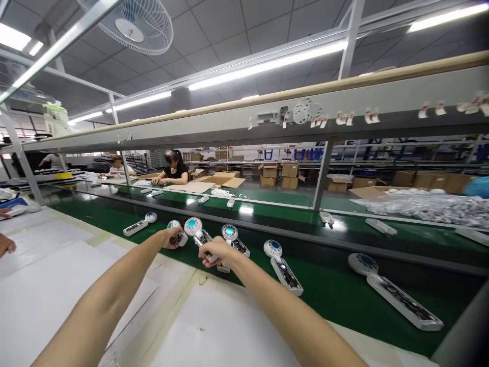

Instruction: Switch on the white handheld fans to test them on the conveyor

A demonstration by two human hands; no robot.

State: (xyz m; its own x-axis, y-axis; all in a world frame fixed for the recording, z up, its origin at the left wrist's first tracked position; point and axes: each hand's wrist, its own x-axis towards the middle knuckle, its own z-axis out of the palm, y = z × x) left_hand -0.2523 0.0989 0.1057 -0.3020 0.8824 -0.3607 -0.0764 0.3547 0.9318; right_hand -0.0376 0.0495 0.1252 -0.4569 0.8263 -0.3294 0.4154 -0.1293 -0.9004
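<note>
White plastic, thin-walled by the look of it, makes up the wand (198,234) in the right hand (216,250), held over the green belt (324,283). I'd judge it light and stiff, smooth enough to slip, and delicate along its open side, where the circuitry shows. Its long handle seems the place to take hold, as the right hand does, ideally by the edges, with no strain on the narrow neck under the round head.

The left hand (174,238) is closed around a second wand (173,224); the two hands are near each other but apart. Four other wands (286,275) lie on the belt: one just beyond the right hand, two farther to the right, one off to the left, so six in all. Some white end pokes out beneath the right hand; from where I stand I can't tell what it belongs to.

On the near side runs the white-covered counter (229,316). Across the belt, three white casings (381,226) lie to the right of the upright post (323,178). Two people (174,176) are farther back on the left, a co-worker's hand (5,245) shows at the left edge, and one big fan (130,30) hangs overhead.
</note>
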